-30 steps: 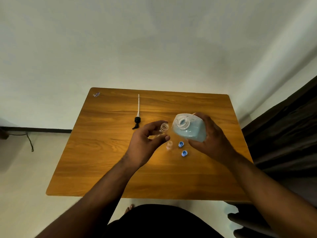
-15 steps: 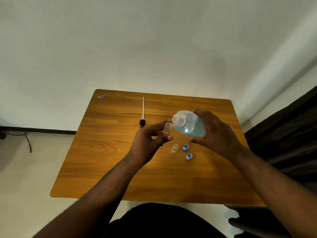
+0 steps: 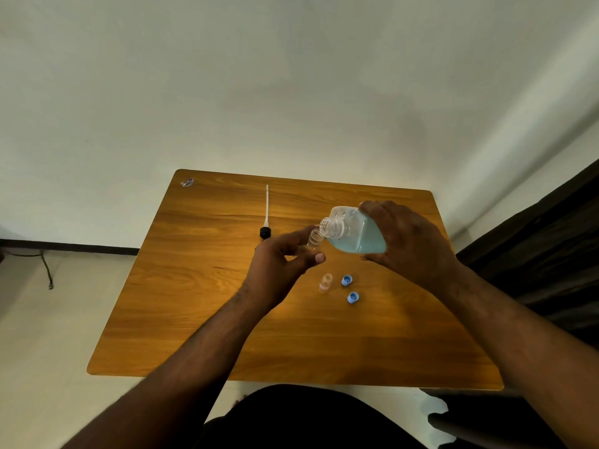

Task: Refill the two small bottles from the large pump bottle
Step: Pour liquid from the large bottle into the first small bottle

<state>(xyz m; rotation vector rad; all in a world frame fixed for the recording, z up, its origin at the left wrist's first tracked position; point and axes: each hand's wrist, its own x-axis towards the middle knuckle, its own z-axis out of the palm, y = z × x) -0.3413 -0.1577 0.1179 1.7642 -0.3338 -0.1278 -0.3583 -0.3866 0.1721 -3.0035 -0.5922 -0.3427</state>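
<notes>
Above table (image 3: pixel 201 286) | left hand (image 3: pixel 278 270) grip pinches small bottle (image 3: pixel 314 238) | right hand (image 3: pixel 411 244) grip wraps tilted large bottle (image 3: pixel 353 234)

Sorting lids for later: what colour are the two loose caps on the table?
Both caps are light blue, seen clearly in the head view.

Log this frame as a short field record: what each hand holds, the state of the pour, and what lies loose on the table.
left hand: holds a small clear plastic bottle, uncapped, mouth up
right hand: grips the large clear bottle of blue liquid, pump off, tilted with its neck toward the small bottle's mouth
pour: no stream visible; liquid sits low in the body
on wooden table: second small clear bottle, upright and uncapped; two blue caps beside it; black pump head with white tube lying flat
</notes>
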